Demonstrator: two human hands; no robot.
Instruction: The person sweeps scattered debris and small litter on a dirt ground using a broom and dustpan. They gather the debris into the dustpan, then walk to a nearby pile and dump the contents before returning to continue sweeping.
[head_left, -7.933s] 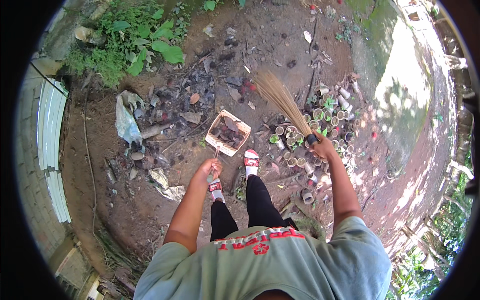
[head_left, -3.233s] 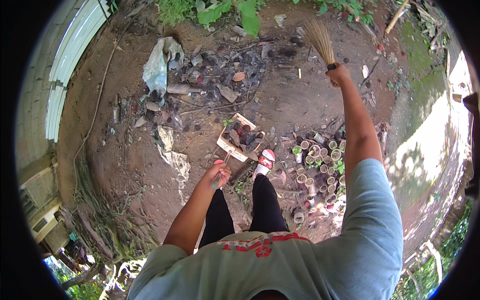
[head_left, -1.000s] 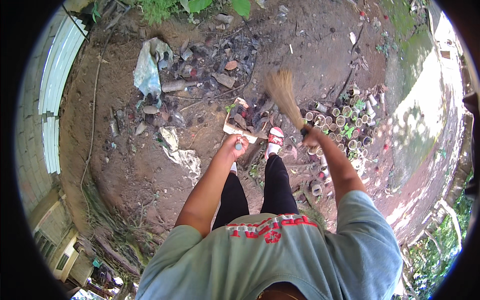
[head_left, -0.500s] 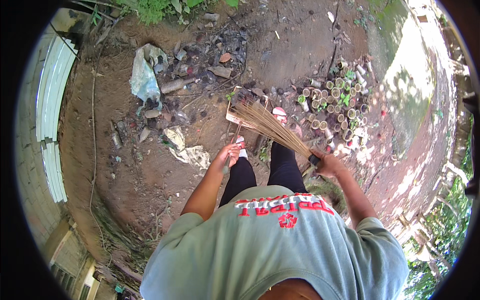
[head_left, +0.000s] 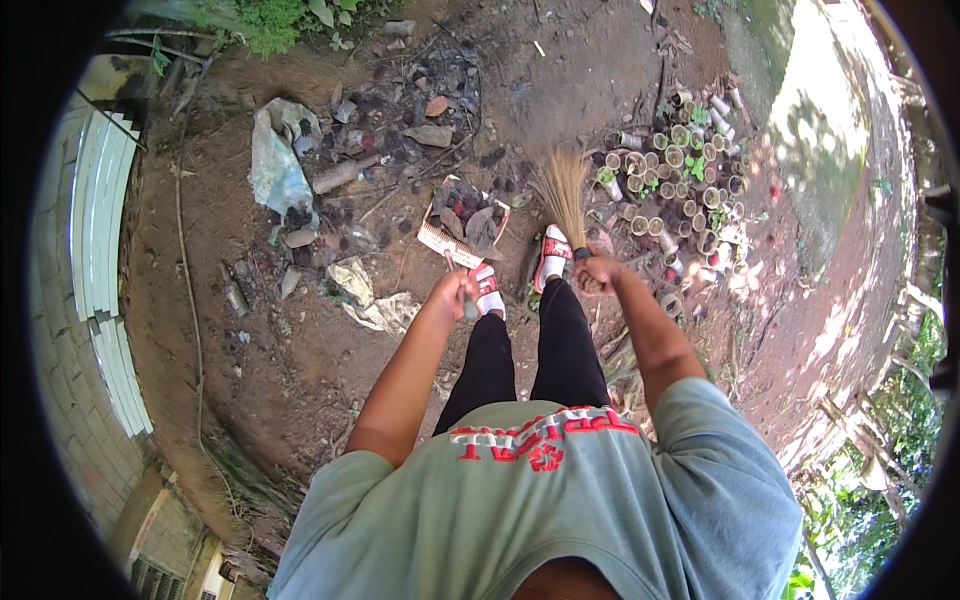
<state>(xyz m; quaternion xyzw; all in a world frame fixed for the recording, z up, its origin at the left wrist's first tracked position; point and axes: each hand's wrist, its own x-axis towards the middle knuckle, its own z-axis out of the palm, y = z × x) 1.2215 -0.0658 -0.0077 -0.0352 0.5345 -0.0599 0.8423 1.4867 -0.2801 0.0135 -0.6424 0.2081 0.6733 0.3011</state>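
- Left hand has its fingers curled around the handle of a pale, slatted dustpan, which sits on the dirt just ahead of the left foot.
- Dustpan's got a decent pile of dark, dry leaves in it, plus some blackish bits I can't really make out from here.
- Right hand is wrapped tight round the bound end of a stick broom, fingers closed on it. Bristles fan out away from the person, between the dustpan and the pots. Can't tell if the tips touch the ground.
- Red and white slides over white socks, right one just below the bristles.
- Off to the right, a whole cluster of little pots, a few with green sprouts, some tipped over.
- On the left there's a crumpled pale-blue plastic sheet beside a chunk of wood, and nearer the person a rumpled cream cloth-looking scrap.
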